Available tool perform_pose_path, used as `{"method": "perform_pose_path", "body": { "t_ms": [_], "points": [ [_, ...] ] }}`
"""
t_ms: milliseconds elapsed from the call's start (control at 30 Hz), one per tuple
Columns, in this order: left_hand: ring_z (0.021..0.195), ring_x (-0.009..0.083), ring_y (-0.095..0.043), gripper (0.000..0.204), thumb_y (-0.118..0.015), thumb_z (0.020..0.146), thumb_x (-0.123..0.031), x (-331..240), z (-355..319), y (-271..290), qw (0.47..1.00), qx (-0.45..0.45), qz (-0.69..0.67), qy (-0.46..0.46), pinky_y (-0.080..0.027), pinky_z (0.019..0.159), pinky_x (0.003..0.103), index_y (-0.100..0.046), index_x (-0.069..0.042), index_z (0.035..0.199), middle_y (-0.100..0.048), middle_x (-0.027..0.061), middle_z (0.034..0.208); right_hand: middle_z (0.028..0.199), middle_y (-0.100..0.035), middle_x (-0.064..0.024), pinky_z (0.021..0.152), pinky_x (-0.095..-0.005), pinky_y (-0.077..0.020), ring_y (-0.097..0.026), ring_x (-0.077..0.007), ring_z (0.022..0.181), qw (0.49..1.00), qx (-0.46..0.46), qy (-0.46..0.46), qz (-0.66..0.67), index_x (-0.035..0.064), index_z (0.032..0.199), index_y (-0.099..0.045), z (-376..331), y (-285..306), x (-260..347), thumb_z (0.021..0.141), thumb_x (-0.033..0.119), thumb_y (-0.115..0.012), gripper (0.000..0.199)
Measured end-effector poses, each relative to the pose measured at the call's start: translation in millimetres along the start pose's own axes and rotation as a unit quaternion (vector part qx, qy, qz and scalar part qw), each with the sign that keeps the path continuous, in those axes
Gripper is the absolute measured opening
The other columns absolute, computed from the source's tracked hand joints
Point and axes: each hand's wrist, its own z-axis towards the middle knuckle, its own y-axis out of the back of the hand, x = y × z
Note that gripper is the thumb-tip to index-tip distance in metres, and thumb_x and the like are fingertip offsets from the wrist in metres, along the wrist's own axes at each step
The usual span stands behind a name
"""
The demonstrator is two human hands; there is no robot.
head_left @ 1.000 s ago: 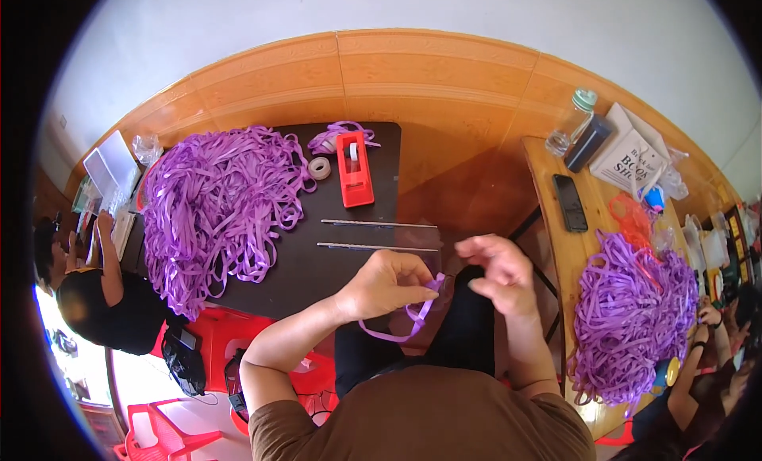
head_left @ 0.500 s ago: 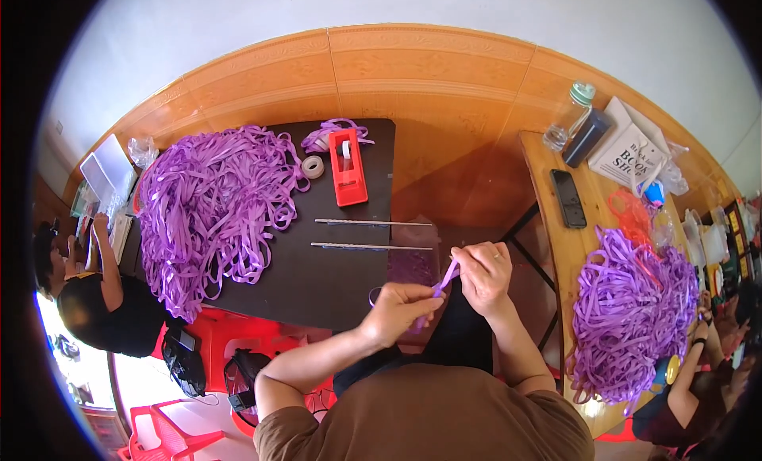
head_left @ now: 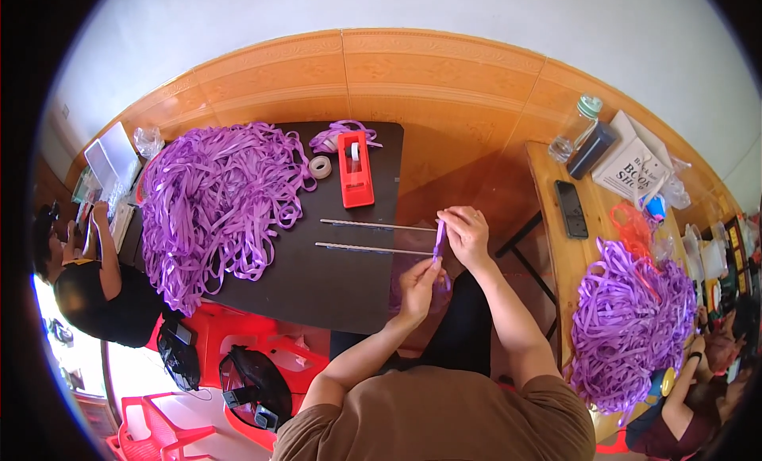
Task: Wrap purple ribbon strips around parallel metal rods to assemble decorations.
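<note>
Two hands pinch one purple ribbon strip [head_left: 438, 237]: right hand [head_left: 467, 235] at its top, left hand [head_left: 418, 286] below. It looks featherlight, limp, slippery; best gripped near its ends.

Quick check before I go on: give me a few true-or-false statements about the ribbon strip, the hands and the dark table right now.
1. Both hands pinch one purple ribbon strip. True: the right hand holds its upper end, the left hand its lower end.
2. The red tape dispenser lies on the wooden side table. False: it lies on the dark table.
3. Two thin rods lie on the dark table. True.
4. The big ribbon pile is green. False: purple.
5. A phone lies on the wooden side table. True.
</note>
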Motion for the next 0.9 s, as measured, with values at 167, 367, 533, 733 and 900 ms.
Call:
{"method": "perform_pose_path", "body": {
  "t_ms": [167,367,533,733,900],
  "points": [
    [0.068,0.0091,-0.058,0.02,-0.058,0.092,-0.01,-2,16,3,0.995,-0.012,0.001,-0.099,-0.045,0.063,0.022,-0.064,0.001,0.106,-0.064,0.0034,0.076,0.084,-0.063,-0.0039,0.064,-0.0338,-0.0442,-0.062,-0.0226,0.078,0.998,-0.011,-0.018,0.058,0.0104,0.093,-0.068,9,-27,-7,0.071,0.002,-0.068,0.023],
    [0.066,0.0089,-0.056,0.017,-0.056,0.093,-0.011,0,20,5,0.993,-0.043,-0.032,-0.103,-0.043,0.061,0.021,-0.064,-0.001,0.105,-0.061,0.0022,0.073,0.085,-0.063,-0.0103,0.069,-0.0295,-0.0501,-0.063,-0.0242,0.08,0.968,0.049,-0.126,0.214,0.0034,0.095,-0.067,-20,-64,-10,0.075,-0.007,-0.062,0.022],
    [0.064,0.008,-0.055,0.014,-0.055,0.094,-0.014,5,7,14,0.992,-0.045,0.022,-0.115,-0.043,0.06,0.021,-0.064,-0.003,0.094,-0.06,0.001,0.071,0.083,-0.06,-0.014,0.066,-0.0343,-0.0474,-0.06,-0.0295,0.076,0.944,0.065,-0.146,0.287,0.0018,0.092,-0.066,-58,-80,3,0.078,0.005,-0.063,0.015],
    [0.064,0.0095,-0.06,0.021,-0.052,0.096,-0.017,11,-50,41,0.995,0.009,0.104,-0.001,-0.045,0.06,0.021,-0.065,-0.001,0.102,-0.065,0.0054,0.075,0.078,-0.058,-0.0118,0.066,-0.0329,-0.0451,-0.058,-0.0256,0.074,0.891,0.099,-0.283,0.341,-0.0009,0.086,-0.064,-115,-74,42,0.083,0.015,-0.067,0.017],
    [0.068,0.0114,-0.061,0.023,-0.051,0.097,-0.017,13,-68,73,0.994,0.045,0.063,0.081,-0.047,0.064,0.022,-0.064,-0.001,0.103,-0.067,0.0067,0.08,0.076,-0.057,-0.0054,0.057,-0.0279,-0.0426,-0.055,-0.0151,0.064,0.811,0.212,-0.347,0.42,0.0001,0.081,-0.063,-176,-64,58,0.087,0.011,-0.059,0.013]
  ]
}}
